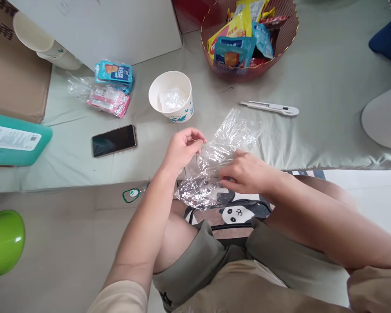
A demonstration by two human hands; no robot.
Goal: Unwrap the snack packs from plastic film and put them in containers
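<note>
A crinkled sheet of clear plastic film [215,161] stretches over the edge of the cloth-covered surface and down toward my lap. My left hand [186,148] pinches its left side between thumb and fingers. On the right side, my right hand [246,171] is closed on the film with curled fingers, which are partly hidden. Just beyond my left hand stands a white paper cup [172,96] with crumpled clear plastic inside. A white utility knife [270,108] lies on the cloth past the film.
A ribbed red bowl [286,48] holds several snack packets. Left of the cup are a phone [114,141] and blue and pink packets [112,87]. A green bottle [19,143] and stacked paper cups [47,43] stand far left; a white container [382,117] stands far right.
</note>
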